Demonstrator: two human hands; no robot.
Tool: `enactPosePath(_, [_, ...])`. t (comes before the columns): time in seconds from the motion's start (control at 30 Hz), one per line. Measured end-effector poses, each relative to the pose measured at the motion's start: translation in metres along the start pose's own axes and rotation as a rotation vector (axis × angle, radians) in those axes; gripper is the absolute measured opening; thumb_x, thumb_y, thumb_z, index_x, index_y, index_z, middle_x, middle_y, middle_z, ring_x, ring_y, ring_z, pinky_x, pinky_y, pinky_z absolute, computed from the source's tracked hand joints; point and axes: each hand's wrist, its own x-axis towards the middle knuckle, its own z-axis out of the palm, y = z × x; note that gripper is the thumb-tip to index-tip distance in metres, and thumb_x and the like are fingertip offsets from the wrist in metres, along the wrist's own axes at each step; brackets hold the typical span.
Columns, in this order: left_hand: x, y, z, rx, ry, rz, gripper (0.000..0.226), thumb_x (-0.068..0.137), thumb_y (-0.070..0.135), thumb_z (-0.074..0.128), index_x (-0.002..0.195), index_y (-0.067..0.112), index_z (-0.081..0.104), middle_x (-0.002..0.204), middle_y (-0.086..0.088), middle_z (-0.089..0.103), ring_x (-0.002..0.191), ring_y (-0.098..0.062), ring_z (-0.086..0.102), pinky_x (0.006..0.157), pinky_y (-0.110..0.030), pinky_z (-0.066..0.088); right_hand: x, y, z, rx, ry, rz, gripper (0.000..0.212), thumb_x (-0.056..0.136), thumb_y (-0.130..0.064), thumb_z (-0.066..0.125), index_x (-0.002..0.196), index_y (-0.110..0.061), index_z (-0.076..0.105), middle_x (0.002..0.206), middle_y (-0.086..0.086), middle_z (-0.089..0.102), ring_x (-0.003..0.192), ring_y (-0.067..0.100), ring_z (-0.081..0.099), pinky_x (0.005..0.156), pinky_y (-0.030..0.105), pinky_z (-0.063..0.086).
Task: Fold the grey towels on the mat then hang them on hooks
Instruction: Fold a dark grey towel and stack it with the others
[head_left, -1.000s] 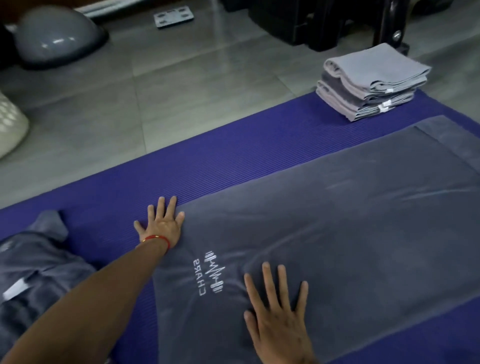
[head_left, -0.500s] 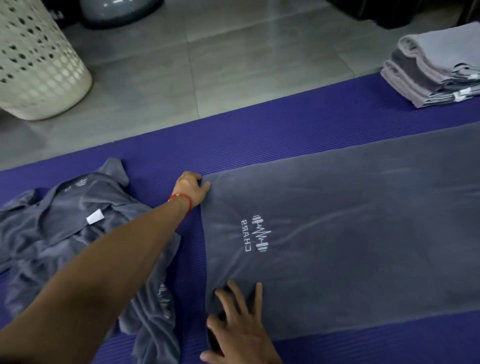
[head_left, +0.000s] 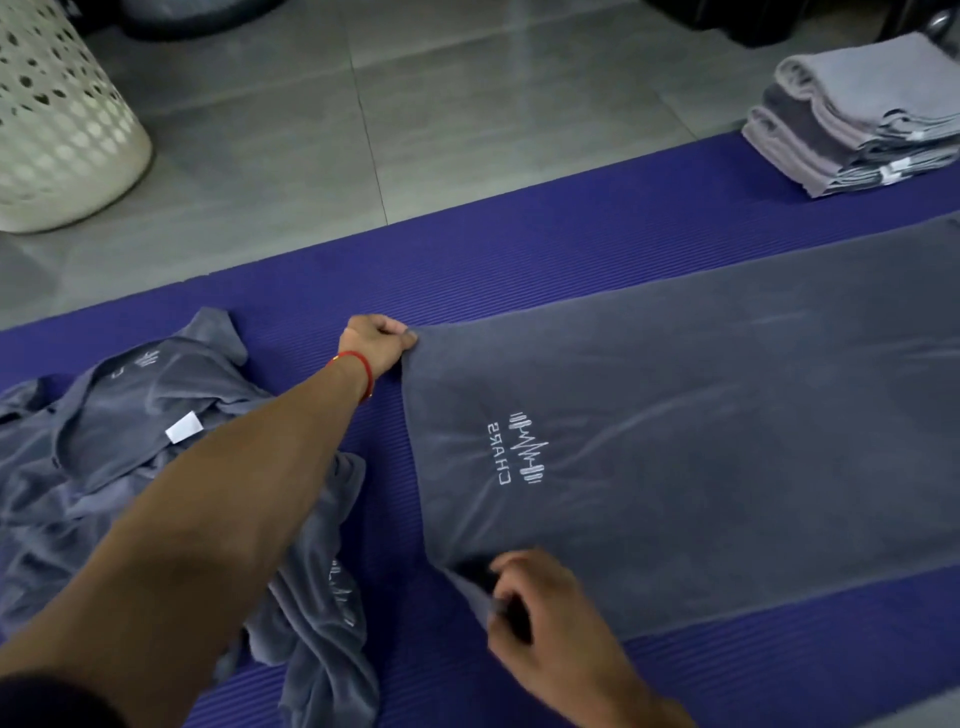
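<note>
Floored in large pale grey glossy tiles (head_left: 291, 130), thin dark grout lines crossing. Standing on those tiles, far left, a cream plastic laundry basket with punched round holes (head_left: 57, 130) (only partly in frame). Beyond the basket, at the top edge, a dark rounded base (head_left: 197, 18), cut off. Well to the right of the basket, top corner, dark blocky furniture (head_left: 769, 21), unclear. Soft daylight sheen streaking the tiles.

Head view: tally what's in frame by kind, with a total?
Spread grey towel: 1
Crumpled grey towel heap: 1
Folded towel stack: 1
Purple mat: 1
White perforated basket: 1
Hands: 2, left hand, right hand
Total: 7
</note>
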Motion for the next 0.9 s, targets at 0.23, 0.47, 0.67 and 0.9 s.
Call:
enactPosePath(0.23, [-0.025,0.077,0.021,0.062,-0.08,0.22,0.009,0.086,0.014,0.068,0.088,0.022,0.064,0.065,-0.004,0.062,0.052,-0.02,0.054,0.048,-0.026,0.048,0.015,0.04,-0.2,-0.193,0.001,0.348,0.026,0.075,-0.021,0.076,0.077,-0.034,0.053,0.071,-0.015,0.064,0.065,0.003,0.06,0.06,0.02,0.047])
enactPosePath(0.47, [-0.054,0.197,0.052,0.115,-0.251,0.448,0.019,0.088,0.01,0.064,0.091,0.02,0.08,0.065,0.002,0.072,0.056,-0.009,0.062,0.044,-0.016,0.046,0.017,0.086,-0.386,-0.111,-0.005,0.449,0.024,0.089,0.005,0.07,0.086,-0.018,0.068,0.069,0.008,0.073,0.062,0.018,0.067,0.063,0.018,0.055])
enactPosePath(0.67, [-0.067,0.311,0.12,0.335,-0.317,0.735,0.029,0.09,0.015,0.072,0.111,0.034,0.073,0.065,0.025,0.069,0.058,0.006,0.062,0.056,-0.009,0.048,-0.012,0.116,-0.508,-0.03,0.139,0.506,0.01,0.081,-0.019,0.079,0.086,-0.024,0.073,0.074,0.012,0.075,0.066,0.025,0.073,0.073,0.026,0.058])
enactPosePath(0.9, [-0.082,0.436,0.299,0.285,-0.283,0.81,0.007,0.092,0.021,0.07,0.093,0.015,0.073,0.078,-0.004,0.073,0.07,-0.021,0.062,0.076,-0.037,0.054,-0.106,0.228,-0.544,0.347,0.644,0.736,0.014,0.081,-0.012,0.075,0.091,-0.003,0.07,0.076,0.017,0.067,0.063,0.017,0.064,0.068,0.024,0.059])
